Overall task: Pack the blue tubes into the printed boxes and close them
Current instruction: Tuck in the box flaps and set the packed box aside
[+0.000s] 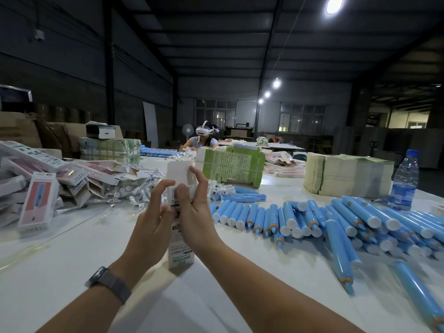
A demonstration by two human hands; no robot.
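Forearms reached out over the white table (72,255), the left one wearing a dark wristband (109,283). Both hands met on a tall printed box (179,239) that stood upright on its lower end on the tabletop. The left hand (153,222) curled its fingers around the box's left side, with the thumb near the barcode, and the right hand (195,212) clasped the right side, its fingertips up by the open white top flap (179,170). Whether a tube was already inside could not be told. To the right of the hands, loose blue tubes (300,217) with white caps and orange collars lay in a broad spread across the table, some stacked on each other, and two lay apart nearer the table's edge. To the left sat a jumbled heap of printed boxes (38,195), one with a pink face leaning upright at the front, and beside it a mound of small clear-wrapped pieces (134,188). Just beyond the hands stood a bundle of green flat-packed cartons (230,164), and further right a thick pale stack of folded sheets (346,174) with a water bottle (404,181) next to it. At the far end of the table another person (201,139) in a white headset sat working, with dim warehouse windows and ceiling lamps behind.
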